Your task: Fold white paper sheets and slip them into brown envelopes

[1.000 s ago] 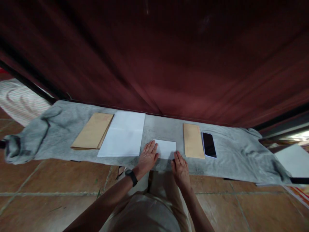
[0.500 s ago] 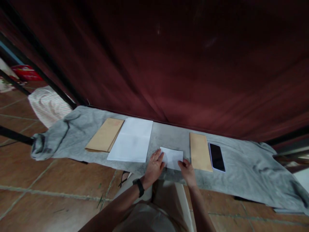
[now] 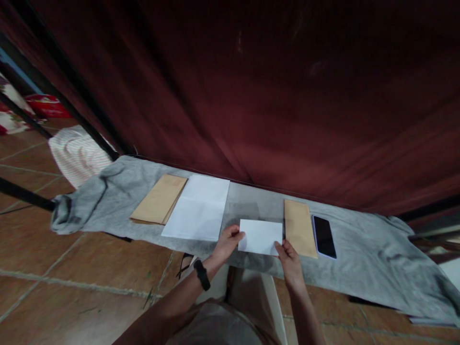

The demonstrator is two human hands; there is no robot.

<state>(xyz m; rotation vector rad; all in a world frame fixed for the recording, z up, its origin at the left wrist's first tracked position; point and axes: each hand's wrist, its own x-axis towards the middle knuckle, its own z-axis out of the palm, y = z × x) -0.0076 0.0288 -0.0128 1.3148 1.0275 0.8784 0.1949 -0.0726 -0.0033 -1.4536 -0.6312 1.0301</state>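
We hold the small white paper between our two hands, its long axis running left to right: it lies rightward of our left hand, which pinches its left edge, and leftward of our right hand, clamped on its near right corner. Neither hand is nearer, as both touch it over the grey cloth, between the larger white sheets and the brown envelope.

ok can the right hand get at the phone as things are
Probably, though it would have to let go first: the right hand is holding the small white paper. The phone lies uncovered to its right, with only a flat brown envelope between.
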